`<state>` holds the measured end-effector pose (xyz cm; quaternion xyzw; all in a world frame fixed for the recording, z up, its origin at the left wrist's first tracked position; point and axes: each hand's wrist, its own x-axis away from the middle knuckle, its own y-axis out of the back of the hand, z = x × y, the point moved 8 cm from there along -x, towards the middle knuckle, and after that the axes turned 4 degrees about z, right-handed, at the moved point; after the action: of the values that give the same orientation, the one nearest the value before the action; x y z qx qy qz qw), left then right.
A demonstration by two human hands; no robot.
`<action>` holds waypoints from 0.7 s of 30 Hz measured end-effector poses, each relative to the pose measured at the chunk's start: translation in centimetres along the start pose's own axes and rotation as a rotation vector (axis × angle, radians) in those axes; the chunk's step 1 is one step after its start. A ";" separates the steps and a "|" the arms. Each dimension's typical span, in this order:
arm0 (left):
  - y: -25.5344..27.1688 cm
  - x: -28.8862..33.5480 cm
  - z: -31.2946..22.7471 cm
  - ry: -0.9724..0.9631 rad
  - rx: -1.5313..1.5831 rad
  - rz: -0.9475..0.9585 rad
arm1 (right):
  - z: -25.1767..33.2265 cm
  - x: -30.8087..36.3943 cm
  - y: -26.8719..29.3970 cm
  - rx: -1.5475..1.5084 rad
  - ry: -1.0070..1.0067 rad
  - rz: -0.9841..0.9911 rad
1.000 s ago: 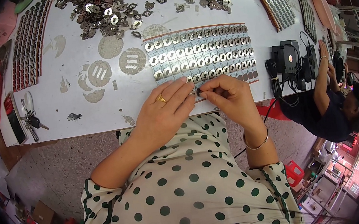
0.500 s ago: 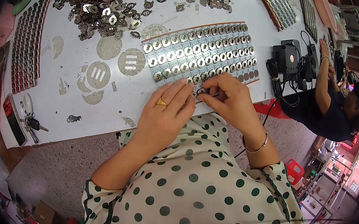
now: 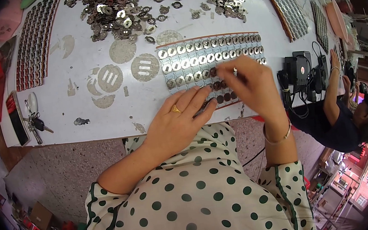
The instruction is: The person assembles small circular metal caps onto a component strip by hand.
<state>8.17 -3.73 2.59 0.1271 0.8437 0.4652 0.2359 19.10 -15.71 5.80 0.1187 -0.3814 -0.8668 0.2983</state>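
A panel holding rows of round metal discs with slotted centres lies near the table's front edge. Across its lower left part rests my left hand, palm down, a ring on one finger. Its fingers are stretched out, and small dark metal parts show partly beneath them. My right hand, wearing a bangle, is above the panel's lower right half with fingers bent together. Its fingertips are close to a dark disc in the third row. Whatever they pinch is hidden and slightly blurred.
A heap of loose metal pieces covers the table's far side. More filled panels stand at left and right. Black adapters with cables lie right; keys and a phone lie left. Another person sits at right.
My right hand has moved up and right, from beside my left fingertips to over the panel. My left hand stays at the panel's lower edge. The whole view has shifted slightly.
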 end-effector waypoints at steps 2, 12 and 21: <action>-0.3 -0.1 -0.2 0.002 -0.043 0.035 | 0.6 -3.2 1.0 0.182 0.150 -0.239; -0.1 -0.1 -0.2 0.024 -0.034 0.017 | -3.0 -9.6 0.5 -0.212 0.062 -0.291; 0.0 -0.2 -0.1 0.023 -0.049 0.012 | -4.4 -0.6 -1.8 -1.352 -0.263 0.054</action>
<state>8.29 -3.86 2.66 0.1210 0.8339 0.4885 0.2263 20.72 -16.95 1.47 -0.2092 0.2074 -0.9138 0.2798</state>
